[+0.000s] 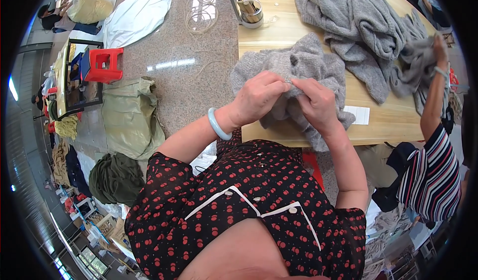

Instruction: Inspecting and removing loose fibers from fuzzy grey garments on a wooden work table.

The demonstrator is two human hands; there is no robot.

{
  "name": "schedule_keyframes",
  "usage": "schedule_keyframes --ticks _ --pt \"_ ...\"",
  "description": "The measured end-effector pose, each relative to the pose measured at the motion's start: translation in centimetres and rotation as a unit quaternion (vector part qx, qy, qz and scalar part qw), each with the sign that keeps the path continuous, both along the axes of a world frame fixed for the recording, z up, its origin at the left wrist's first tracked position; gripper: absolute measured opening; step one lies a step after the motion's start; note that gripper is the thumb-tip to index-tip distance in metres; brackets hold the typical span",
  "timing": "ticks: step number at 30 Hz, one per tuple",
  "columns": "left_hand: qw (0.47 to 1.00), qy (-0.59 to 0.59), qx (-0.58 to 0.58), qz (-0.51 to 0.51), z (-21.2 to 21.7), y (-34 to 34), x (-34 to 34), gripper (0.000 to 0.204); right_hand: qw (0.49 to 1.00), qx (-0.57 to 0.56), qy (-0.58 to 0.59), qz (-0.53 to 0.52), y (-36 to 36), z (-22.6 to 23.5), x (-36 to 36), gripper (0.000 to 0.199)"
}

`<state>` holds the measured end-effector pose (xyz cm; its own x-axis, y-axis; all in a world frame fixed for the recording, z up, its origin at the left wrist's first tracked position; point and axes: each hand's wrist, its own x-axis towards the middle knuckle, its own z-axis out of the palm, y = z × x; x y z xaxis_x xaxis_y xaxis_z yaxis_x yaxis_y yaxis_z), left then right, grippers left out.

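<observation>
A grey knitted garment point(326, 73) lies bunched at the near left part of the wooden table, just in front of me. My left hand point(260, 96) pinches its knit edge between thumb and fingers, with a pale bangle on that wrist. Right beside it, my right hand point(318, 103) is closed on the same edge, and the two thumbs nearly meet. A small dark spot or opening shows in the knit just beyond my fingertips. Whether a small tool is between the fingers I cannot make out.
More grey knitwear point(351, 18) is heaped across the far right of the wooden table point(279, 36). A cup of tools point(250, 13) stands at its far left, white labels point(357, 115) near its front edge. At right a co-worker's arm point(434, 90) reaches over knitwear. A red stool point(105, 65) stands left.
</observation>
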<state>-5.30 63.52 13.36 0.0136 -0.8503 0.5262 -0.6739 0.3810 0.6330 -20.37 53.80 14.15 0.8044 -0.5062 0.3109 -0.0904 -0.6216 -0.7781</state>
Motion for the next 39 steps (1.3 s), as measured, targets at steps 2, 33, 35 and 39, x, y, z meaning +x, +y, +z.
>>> schedule_keyframes --ticks 2,33,35,39 --pt "0.999 0.013 -0.001 0.044 -0.1 -0.1 -0.4 0.016 0.997 -0.051 -0.028 -0.041 0.4 -0.2 0.3 0.028" --pt "0.873 0.403 0.264 0.073 -4.6 1.4 -1.5 0.016 0.988 0.099 -0.006 -0.120 0.6 -1.3 1.0 0.027" --pt "0.839 0.439 0.313 0.068 -4.5 2.2 -2.1 0.014 0.975 0.163 0.030 -0.146 0.3 -1.2 1.2 0.029" --pt "0.703 0.636 0.313 0.051 -6.1 2.8 -0.9 0.010 0.967 0.196 0.117 -0.112 -0.7 -0.8 0.6 0.032"
